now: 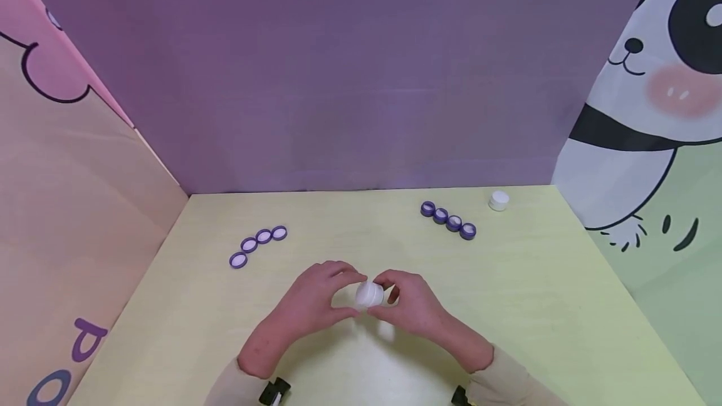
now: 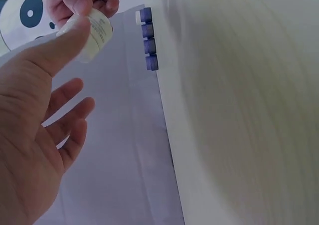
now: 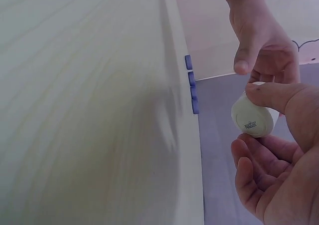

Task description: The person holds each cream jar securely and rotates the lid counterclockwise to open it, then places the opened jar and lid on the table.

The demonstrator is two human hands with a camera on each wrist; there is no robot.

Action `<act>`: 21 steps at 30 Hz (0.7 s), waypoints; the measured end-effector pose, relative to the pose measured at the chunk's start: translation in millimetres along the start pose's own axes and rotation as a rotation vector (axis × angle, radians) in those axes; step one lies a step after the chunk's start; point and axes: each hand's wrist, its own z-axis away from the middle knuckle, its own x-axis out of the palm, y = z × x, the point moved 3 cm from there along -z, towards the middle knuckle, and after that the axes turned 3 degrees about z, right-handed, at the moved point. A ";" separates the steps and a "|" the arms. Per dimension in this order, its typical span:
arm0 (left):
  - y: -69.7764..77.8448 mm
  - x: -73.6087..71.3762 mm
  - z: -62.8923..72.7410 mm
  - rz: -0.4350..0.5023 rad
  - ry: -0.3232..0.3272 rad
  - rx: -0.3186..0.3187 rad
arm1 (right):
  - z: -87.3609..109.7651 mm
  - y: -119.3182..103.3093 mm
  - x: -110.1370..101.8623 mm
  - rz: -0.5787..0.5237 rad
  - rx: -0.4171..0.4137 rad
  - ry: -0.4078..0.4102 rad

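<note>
A small white round bottle point(image 1: 369, 295) is lifted between the two hands near the front middle of the table. My right hand point(image 1: 414, 306) pinches it between thumb and fingers from the right. In the right wrist view, printed text shows on the bottle's point(image 3: 249, 120) flat end. Small print also runs along the side of the bottle point(image 2: 102, 30) in the left wrist view. My left hand point(image 1: 316, 299) is spread around the left end, thumb and index finger apart. From the right wrist, the left thumb point(image 3: 242, 65) shows a gap from the bottle.
Several purple-rimmed round pieces with white centres point(image 1: 249, 245) lie in a slanted row at left. A similar row of purple pieces point(image 1: 454, 223) stands at back right, beside another white round container point(image 1: 499, 200). A purple backdrop point(image 1: 361, 80) rises at the table's point(image 1: 361, 230) far edge.
</note>
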 end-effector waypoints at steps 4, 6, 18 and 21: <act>2.6 2.4 -0.6 -0.073 0.016 0.081 | 1.0 1.6 0.9 -0.005 -0.005 -0.011; 4.1 2.5 -0.7 -0.087 0.030 0.106 | 1.5 2.0 1.4 -0.007 -0.009 -0.015; -0.3 5.6 -1.1 -0.139 -0.026 0.012 | 1.9 1.1 2.0 0.018 -0.020 -0.022; -2.4 8.8 -1.5 -0.154 -0.029 -0.029 | 2.4 1.6 2.7 0.014 -0.021 -0.026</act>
